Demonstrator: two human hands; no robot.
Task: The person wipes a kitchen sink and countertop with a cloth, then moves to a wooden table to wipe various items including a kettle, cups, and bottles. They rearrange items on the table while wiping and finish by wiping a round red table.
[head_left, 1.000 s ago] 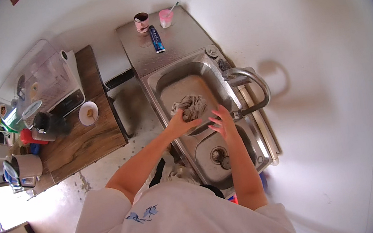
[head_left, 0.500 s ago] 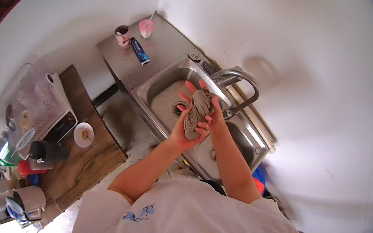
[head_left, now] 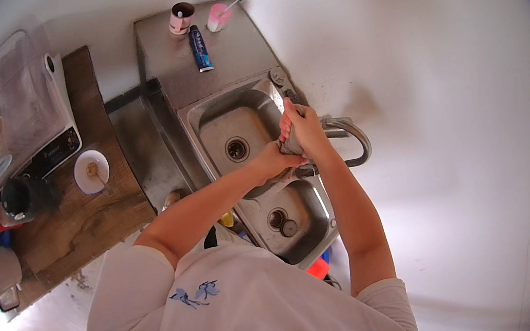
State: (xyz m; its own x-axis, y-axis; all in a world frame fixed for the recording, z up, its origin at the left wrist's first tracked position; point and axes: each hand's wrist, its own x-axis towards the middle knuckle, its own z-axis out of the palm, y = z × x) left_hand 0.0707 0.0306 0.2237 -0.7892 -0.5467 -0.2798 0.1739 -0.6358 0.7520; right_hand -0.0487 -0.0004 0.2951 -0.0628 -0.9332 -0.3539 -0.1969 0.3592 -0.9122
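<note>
Both hands, left (head_left: 273, 162) and right (head_left: 307, 134), grip closed on a grey cloth (head_left: 291, 147) (bunched) over the sink (head_left: 204, 116), beside the tap (head_left: 350, 132).

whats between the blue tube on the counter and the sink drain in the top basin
In the head view, only bare steel: the counter beyond the blue tube, then the basin's rim and floor down to the drain. Nothing sits there.

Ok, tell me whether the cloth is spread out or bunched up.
Bunched up. The cloth is squeezed into a small wad between the left hand and right hand, over the sink; only a grey bit shows.
</note>
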